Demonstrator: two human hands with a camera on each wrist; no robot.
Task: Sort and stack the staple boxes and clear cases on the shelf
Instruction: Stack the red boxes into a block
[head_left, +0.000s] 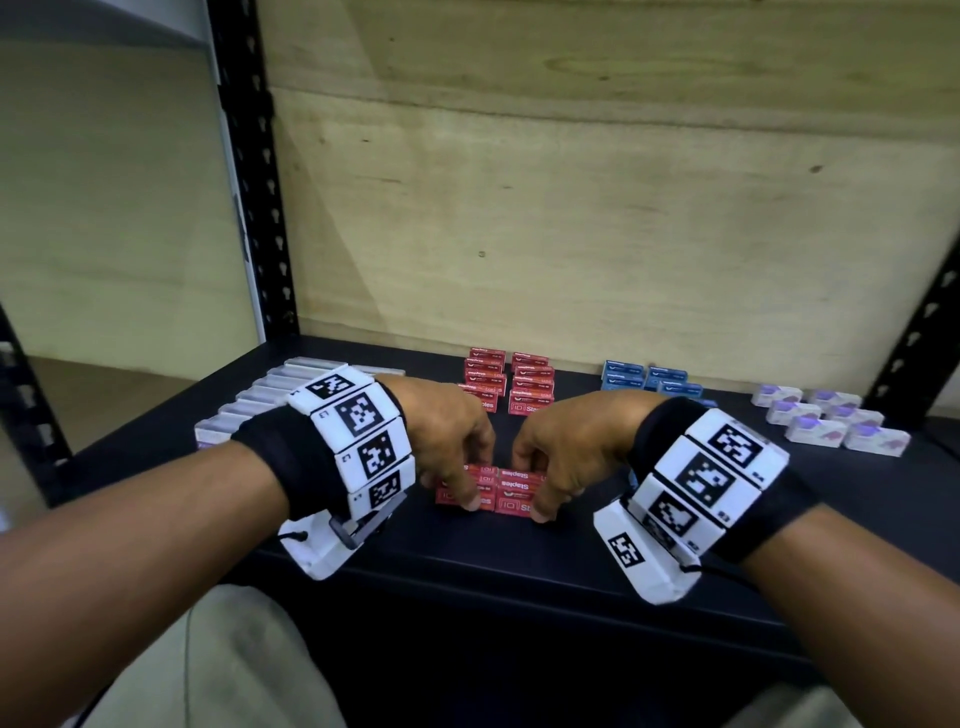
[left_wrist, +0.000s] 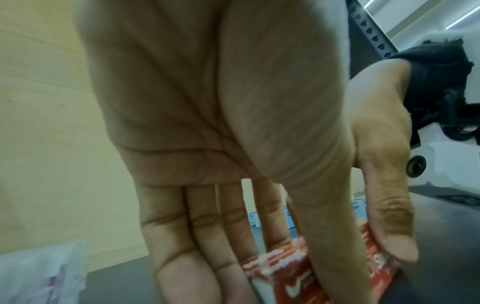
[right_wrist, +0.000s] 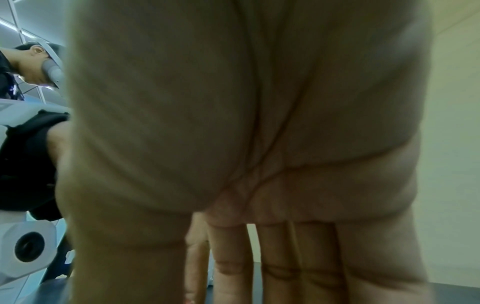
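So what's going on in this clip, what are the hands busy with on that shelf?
A person is sorting small boxes on a dark shelf. Both the left hand and the right hand grip a cluster of red staple boxes at the front, fingers behind and thumbs in front. Farther back sit more red boxes in two rows, with clear cases lined up on the left, blue boxes to the right and white-and-purple boxes at far right.
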